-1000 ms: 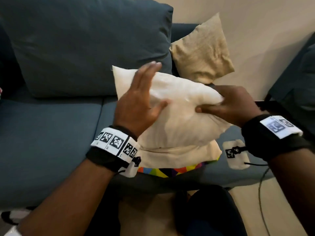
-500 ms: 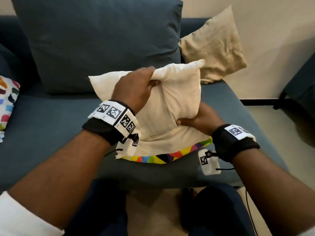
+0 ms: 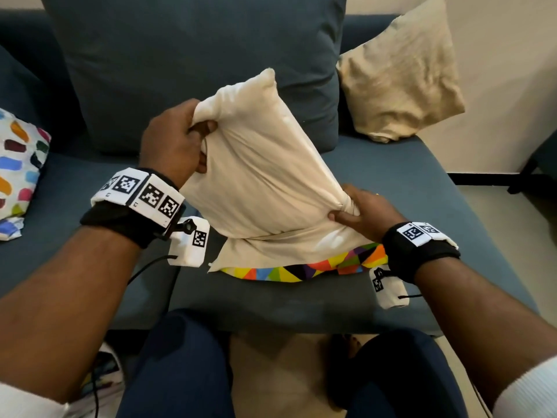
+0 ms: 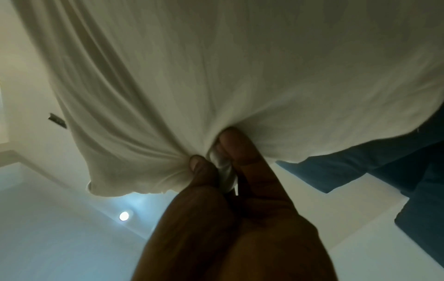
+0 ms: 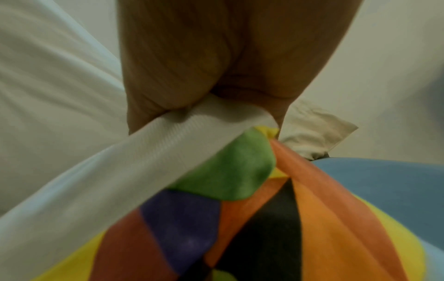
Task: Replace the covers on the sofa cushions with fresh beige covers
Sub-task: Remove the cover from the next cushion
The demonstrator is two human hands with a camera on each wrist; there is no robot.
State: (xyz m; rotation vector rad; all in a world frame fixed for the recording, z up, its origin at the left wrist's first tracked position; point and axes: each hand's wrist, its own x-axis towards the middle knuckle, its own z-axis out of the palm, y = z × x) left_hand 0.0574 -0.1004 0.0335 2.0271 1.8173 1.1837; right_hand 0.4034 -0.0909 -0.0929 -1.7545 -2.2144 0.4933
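Observation:
A cream-beige covered cushion (image 3: 259,164) is tilted up on one corner over the blue sofa seat (image 3: 407,182). My left hand (image 3: 193,143) grips its upper left corner, the cloth bunched between thumb and fingers (image 4: 225,152). My right hand (image 3: 349,209) pinches the lower right corner (image 5: 192,117). Under the cushion lies a flat beige cover (image 3: 289,248) on top of a multicoloured patterned cover (image 3: 304,270). A second beige cushion (image 3: 401,73) leans at the sofa's back right.
A large blue back cushion (image 3: 187,55) stands behind. A white cover with coloured dabs (image 3: 18,167) lies at the far left of the seat. My knees (image 3: 187,363) are against the sofa's front edge. A dark piece of furniture (image 3: 542,158) stands at the right.
The cushion has turned from lying flat-on to standing on a corner. My left hand went from open on its face to gripping the corner. My right hand shifted to the lower right corner.

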